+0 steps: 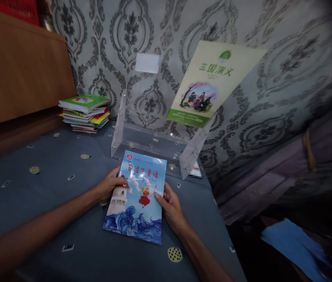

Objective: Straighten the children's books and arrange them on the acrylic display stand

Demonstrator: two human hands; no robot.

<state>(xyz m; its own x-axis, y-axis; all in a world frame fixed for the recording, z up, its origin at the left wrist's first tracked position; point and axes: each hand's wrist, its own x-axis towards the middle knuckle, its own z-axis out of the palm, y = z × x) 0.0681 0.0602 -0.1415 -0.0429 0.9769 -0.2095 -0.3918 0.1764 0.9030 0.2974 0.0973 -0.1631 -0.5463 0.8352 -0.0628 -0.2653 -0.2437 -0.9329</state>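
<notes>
Dim light — the book (136, 199) fairly crisp, the wallpaper (289, 55) stretching toward a blackened upper-right corner

Book (138, 203) before rack (119, 127); stack of books (84, 113) left of rack; wall (166, 31) behind both.

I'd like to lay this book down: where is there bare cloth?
Widest: the blue cloth between the left forearm and the stacked books. Another lies below the held book, between that arm and the right forearm. Crowded: the clear rack, with the held book just in front.
</notes>
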